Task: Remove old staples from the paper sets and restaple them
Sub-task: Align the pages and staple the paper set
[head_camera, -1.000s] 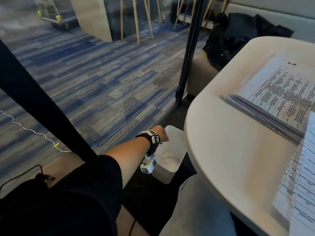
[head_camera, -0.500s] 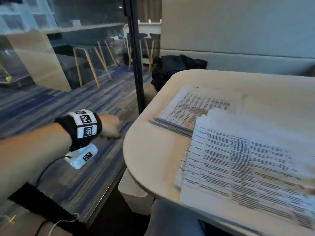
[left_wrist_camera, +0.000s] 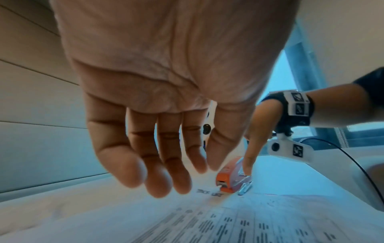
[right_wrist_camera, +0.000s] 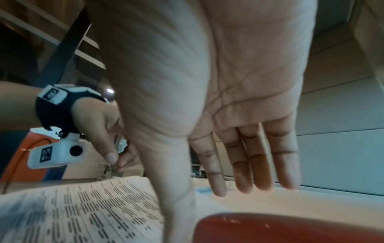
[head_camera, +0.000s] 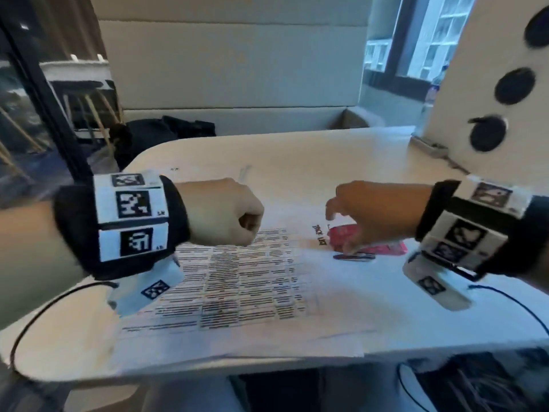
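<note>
A stack of printed paper sets (head_camera: 237, 278) lies on the pale table (head_camera: 297, 156), also seen in the left wrist view (left_wrist_camera: 249, 226) and the right wrist view (right_wrist_camera: 83, 213). A red stapler (head_camera: 371, 242) lies on the paper's far right corner, with a small dark blue tool (head_camera: 353, 256) just in front of it. My right hand (head_camera: 341, 221) hovers over the stapler (left_wrist_camera: 228, 179), fingers straight, one fingertip (left_wrist_camera: 247, 164) touching it. My left hand (head_camera: 237, 221) hangs above the paper's upper left, fingers (left_wrist_camera: 158, 172) loosely curled and holding nothing.
A black bag (head_camera: 166, 132) sits on the bench behind the table. A white panel with black round holes (head_camera: 490, 84) stands at the right edge. A glass wall with a dark post (head_camera: 44, 99) is to the left. Camera cables (head_camera: 35, 316) trail off both wrists.
My view swung up from the floor bin to the table. The left hand rose from the white bin to above the paper. The right hand came into view over the stapler.
</note>
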Demonstrator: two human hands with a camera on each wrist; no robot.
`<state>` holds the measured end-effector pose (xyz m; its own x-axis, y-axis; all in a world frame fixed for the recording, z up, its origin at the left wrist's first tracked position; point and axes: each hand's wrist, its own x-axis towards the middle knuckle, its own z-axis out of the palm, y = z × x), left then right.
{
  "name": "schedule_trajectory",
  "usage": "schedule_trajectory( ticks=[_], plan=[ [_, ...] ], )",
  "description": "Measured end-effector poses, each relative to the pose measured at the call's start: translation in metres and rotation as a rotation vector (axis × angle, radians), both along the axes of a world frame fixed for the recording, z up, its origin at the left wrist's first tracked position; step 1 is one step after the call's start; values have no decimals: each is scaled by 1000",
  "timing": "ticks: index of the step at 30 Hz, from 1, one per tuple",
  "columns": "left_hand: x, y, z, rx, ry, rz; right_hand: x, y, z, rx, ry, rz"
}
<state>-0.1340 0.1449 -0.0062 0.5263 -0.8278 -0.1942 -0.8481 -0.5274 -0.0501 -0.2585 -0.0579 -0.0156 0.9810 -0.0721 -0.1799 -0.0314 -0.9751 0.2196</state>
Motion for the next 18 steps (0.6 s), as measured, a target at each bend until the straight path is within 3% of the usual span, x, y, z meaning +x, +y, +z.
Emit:
schedule_trajectory(
  ticks=[5, 9, 12, 18],
  plan=[
    [-30, -63, -20, 66, 67, -75, 2, -15, -16, -12, 157, -97],
    [-28, -80, -44, 226, -36, -105, 4, -28, -11, 49, 74, -118],
    [-24, -80, -53, 363, 53, -72, 8, -33, -7, 107, -18, -77],
    [-18, -82, -57, 372, 129, -31, 22, -34, -25, 44, 39, 13]
  ],
)
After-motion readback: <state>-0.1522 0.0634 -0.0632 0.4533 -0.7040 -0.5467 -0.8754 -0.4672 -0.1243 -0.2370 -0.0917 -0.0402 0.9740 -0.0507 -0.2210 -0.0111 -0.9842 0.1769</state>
